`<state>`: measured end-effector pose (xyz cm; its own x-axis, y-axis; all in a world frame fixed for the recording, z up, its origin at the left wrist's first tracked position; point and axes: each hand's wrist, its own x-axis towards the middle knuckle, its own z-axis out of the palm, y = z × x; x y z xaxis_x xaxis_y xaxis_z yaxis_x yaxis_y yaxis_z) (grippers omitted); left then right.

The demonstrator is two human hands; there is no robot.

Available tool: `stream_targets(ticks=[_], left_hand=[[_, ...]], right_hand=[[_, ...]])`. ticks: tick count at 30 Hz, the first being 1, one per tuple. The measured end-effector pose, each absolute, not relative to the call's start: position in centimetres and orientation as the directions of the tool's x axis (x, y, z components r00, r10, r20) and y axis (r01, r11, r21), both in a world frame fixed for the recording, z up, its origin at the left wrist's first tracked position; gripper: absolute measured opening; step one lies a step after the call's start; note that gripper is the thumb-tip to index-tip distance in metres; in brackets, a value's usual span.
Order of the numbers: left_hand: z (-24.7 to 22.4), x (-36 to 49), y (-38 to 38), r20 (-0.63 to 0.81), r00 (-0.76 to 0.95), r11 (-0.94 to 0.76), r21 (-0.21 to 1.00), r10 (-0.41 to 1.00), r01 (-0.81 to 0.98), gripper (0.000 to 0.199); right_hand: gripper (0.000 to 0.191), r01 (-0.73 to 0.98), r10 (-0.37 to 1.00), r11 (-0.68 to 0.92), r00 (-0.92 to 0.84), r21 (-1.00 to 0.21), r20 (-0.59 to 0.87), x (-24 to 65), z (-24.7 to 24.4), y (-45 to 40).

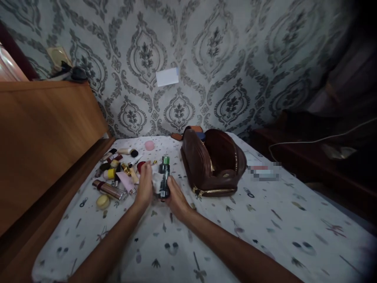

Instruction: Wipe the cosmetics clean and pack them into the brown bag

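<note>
My right hand (178,199) is closed around the lower right side of a dark bottle with a green top (164,177), held upright over the bed. Close by on the left, my left hand (144,188) is closed on a crumpled-looking white thing (156,179) pressed against the bottle. Whether that is cloth or tissue I cannot make out. To the right of both hands stands a brown toiletry bag (191,161), its zipped mouth gaping. Cosmetics lie in a group at the left, among them a pink tube (126,181), a clear-ended long tube (109,190) and a yellow round pot (103,201).
A patterned sheet (259,236) covers the bed. Behind it, a pink round pad (149,145) lies near the papered wall (200,59). A wooden cabinet (50,137) borders the left side. On the right runs a white cable (318,138).
</note>
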<state>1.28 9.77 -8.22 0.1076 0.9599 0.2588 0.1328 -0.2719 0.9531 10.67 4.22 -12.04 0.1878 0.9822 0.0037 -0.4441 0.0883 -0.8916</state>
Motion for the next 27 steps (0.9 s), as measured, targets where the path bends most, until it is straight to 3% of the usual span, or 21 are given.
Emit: stream_targets(ticks=[4, 8, 14, 19, 22, 27], left_hand=[[-8.7, 2.4, 8.4, 0.377, 0.225, -0.411, 0.902, 0.899, 0.131, 0.042], [-8.5, 1.9, 8.3, 0.334, 0.238, -0.357, 0.932, 0.912, 0.059, 0.038], [-8.1, 0.5, 8.5, 0.228, 0.157, -0.221, 0.973, 0.961, -0.058, 0.042], [-8.6, 0.0, 8.5, 0.079, -0.001, -0.079, 0.996, 0.997, -0.048, 0.052], [-8.4, -0.2, 8.6, 0.067, -0.110, -0.072, 0.997, 0.992, -0.036, 0.049], [-7.7, -0.4, 8.9, 0.130, -0.086, -0.137, 0.988, 0.988, -0.070, 0.058]], right_hand=[[0.042, -0.135, 0.964, 0.162, 0.235, -0.978, 0.127, 11.0, -12.0, 3.6], [0.047, 0.029, 0.969, 0.192, 0.155, -0.981, 0.194, 11.0, -11.7, 3.2], [0.051, 0.033, 0.977, 0.201, 0.058, -0.979, 0.203, 10.7, -11.1, 2.7], [0.052, -0.122, 0.995, 0.058, -0.074, -0.991, 0.068, 10.6, -11.5, 2.3], [0.054, -0.145, 0.997, 0.066, -0.032, -0.987, 0.071, 10.5, -11.9, 2.4], [0.049, -0.229, 0.996, 0.066, -0.050, -0.971, 0.080, 10.4, -11.9, 2.7]])
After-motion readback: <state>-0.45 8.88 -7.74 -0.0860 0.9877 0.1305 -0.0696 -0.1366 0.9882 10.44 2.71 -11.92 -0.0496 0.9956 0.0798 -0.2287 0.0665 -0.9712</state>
